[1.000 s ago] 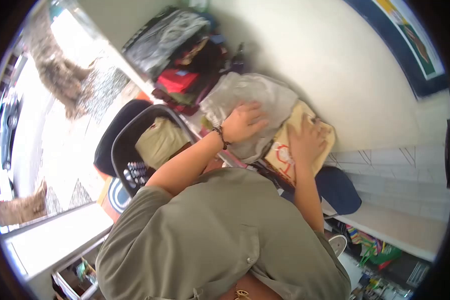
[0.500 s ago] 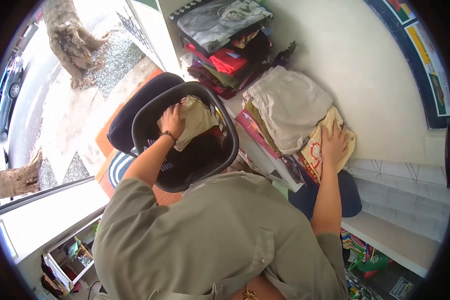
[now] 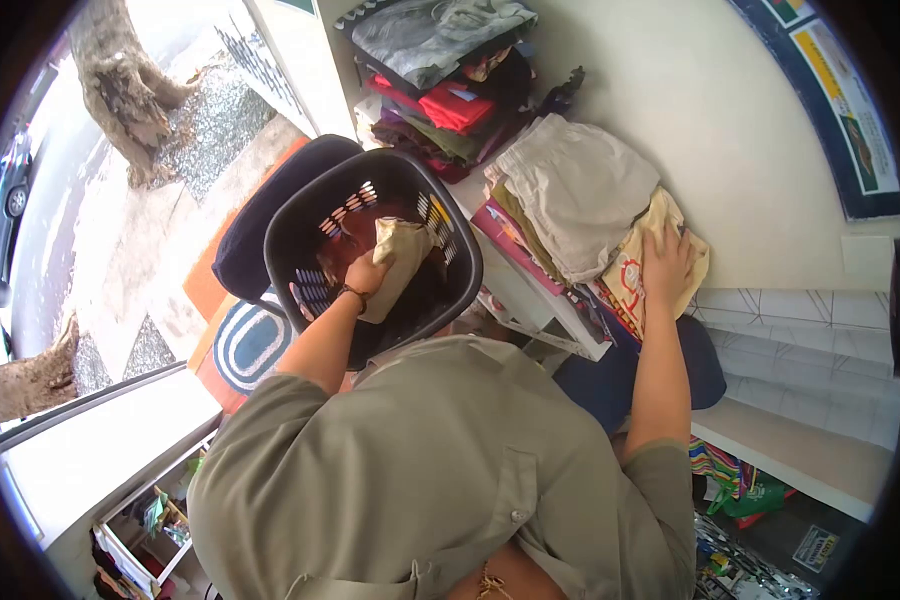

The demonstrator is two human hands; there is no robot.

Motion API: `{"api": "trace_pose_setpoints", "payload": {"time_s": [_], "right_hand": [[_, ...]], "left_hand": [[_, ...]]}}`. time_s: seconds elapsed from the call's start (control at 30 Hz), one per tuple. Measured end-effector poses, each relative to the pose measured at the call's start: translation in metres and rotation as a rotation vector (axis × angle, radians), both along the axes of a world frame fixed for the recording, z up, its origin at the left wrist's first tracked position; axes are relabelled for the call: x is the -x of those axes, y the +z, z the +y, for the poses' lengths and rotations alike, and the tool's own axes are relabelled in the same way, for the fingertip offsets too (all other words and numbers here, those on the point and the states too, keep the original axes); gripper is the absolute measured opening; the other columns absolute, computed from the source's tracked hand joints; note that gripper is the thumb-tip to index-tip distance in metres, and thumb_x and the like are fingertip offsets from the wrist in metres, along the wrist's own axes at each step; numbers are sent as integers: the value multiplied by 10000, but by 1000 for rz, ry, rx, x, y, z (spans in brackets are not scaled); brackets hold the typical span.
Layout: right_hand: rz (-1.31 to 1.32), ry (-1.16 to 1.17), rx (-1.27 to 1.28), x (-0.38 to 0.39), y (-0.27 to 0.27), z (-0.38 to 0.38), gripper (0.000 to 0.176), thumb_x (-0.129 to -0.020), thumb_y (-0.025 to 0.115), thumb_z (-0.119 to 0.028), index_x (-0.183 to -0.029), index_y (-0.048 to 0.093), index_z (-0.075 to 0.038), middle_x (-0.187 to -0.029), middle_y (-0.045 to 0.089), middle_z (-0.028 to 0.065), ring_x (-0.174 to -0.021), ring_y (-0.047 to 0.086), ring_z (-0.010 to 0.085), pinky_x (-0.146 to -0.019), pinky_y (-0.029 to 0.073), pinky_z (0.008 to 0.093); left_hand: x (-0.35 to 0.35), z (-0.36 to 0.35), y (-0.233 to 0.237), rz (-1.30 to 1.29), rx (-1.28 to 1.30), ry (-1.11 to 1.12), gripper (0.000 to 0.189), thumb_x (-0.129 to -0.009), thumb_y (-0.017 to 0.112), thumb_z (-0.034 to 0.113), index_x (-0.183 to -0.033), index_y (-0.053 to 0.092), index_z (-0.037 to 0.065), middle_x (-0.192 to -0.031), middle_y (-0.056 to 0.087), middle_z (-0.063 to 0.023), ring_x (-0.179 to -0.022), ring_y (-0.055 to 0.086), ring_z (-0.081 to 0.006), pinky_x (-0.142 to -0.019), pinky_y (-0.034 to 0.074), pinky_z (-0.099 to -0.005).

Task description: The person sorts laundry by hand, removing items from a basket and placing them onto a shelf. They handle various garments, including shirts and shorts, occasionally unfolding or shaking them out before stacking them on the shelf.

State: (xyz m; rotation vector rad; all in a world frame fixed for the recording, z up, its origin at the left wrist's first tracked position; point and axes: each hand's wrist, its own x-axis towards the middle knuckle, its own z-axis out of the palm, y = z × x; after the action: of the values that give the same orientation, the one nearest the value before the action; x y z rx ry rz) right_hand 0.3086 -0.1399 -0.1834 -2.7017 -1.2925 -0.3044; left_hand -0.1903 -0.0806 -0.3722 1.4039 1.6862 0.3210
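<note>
A black plastic basket [image 3: 473, 277] with slotted sides stands in front of me at centre left. Inside it, my left hand [image 3: 368, 277] is closed on the edge of a folded cream cloth [image 3: 402, 262]. Dark reddish fabric [image 3: 355, 232] lies deeper in the basket. Over to the right, my right hand [image 3: 668, 262] lies flat, fingers spread, on a pale yellow cloth [image 3: 627, 285] with a red print. That cloth rests at the near edge of a clothes stack, beside light grey shorts [image 3: 577, 190] with a gathered waist.
A tall pile of folded clothes [image 3: 455, 105] stands against the wall at the back. Left of the basket are a dark navy cushion-like item [image 3: 270, 215] and a blue-and-white oval mat [image 3: 253, 345]. White tiled steps or a ledge [image 3: 800, 350] run along the right.
My left hand has drawn the cream cloth toward me and bunched it narrower, uncovering reddish fabric. My right hand stays on the yellow cloth. The view has shifted slightly.
</note>
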Motion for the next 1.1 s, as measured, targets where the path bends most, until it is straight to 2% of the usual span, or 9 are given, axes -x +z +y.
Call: {"api": "trace_pose_setpoints", "payload": {"time_s": [0.17,0.3,0.47,0.63,0.67,0.83,0.9,1.03,1.1], "right_hand": [[74,33,-29,-15,-7,1,603,-863,569,-571,-1406,481,-322,-1560,302,94,-1433,257,340,-1118,205,586],[294,212,-366,-5,8,6,636,-802,725,-389,-1370,528,-183,-1522,340,173,-1408,300,368,-1131,235,523],[933,806,-580,134,82,2,828,-723,835,-204,-1404,413,8,-1432,439,210,-1371,364,309,-1145,254,426],[1659,553,-589,156,137,25,678,-778,801,-145,-1345,470,24,-1284,577,142,-1146,567,221,-986,449,337],[1753,400,-678,148,158,31,495,-772,763,-45,-1225,580,27,-1106,662,89,-907,650,205,-778,536,304],[862,721,-1008,84,209,38,291,-783,751,-18,-1061,664,4,-1089,670,91,-925,647,182,-805,514,298],[590,793,-1043,70,203,27,256,-784,733,12,-1032,672,-5,-1089,675,87,-957,641,179,-827,505,305],[282,1012,-755,63,134,6,343,-716,674,51,-1043,679,-53,-1090,679,113,-1035,632,266,-914,475,358],[266,1064,-458,64,69,-7,355,-729,693,-64,-1083,683,-85,-1119,670,93,-1074,609,275,-944,444,382]], "left_hand": [[13,11,12,-214,-556,-140,282,-879,670,217,-1128,698,86,-1047,686,-122,-994,643,-251,-906,482,-339],[27,18,110,-593,-293,-28,229,-923,648,142,-1113,679,18,-988,697,-16,-872,616,-89,-801,499,-265],[-12,10,278,-995,-43,81,314,-944,615,150,-1210,599,-16,-1030,684,-75,-906,653,-131,-790,531,-291],[-97,30,343,-910,-50,-176,344,-922,640,183,-1196,596,-22,-1022,682,-77,-909,649,-122,-775,532,-280],[-116,41,353,-796,-145,-271,347,-917,650,196,-1183,600,-20,-1008,684,-73,-886,649,-117,-767,531,-276],[-201,108,370,-838,-916,-536,299,-872,658,3,-1169,626,3,-1038,682,-18,-944,600,-69,-876,473,-233],[-226,127,357,-979,-837,-503,292,-841,650,-45,-1131,646,-6,-1027,685,-10,-953,600,-79,-893,467,-243],[-231,138,293,-755,-954,-567,401,-752,619,-111,-1082,701,102,-1142,679,-56,-1080,614,-172,-946,458,-325],[-207,130,243,-141,-1175,-634,434,-728,602,-85,-1074,710,155,-1217,649,-54,-1200,564,-236,-1005,409,-396]]}}
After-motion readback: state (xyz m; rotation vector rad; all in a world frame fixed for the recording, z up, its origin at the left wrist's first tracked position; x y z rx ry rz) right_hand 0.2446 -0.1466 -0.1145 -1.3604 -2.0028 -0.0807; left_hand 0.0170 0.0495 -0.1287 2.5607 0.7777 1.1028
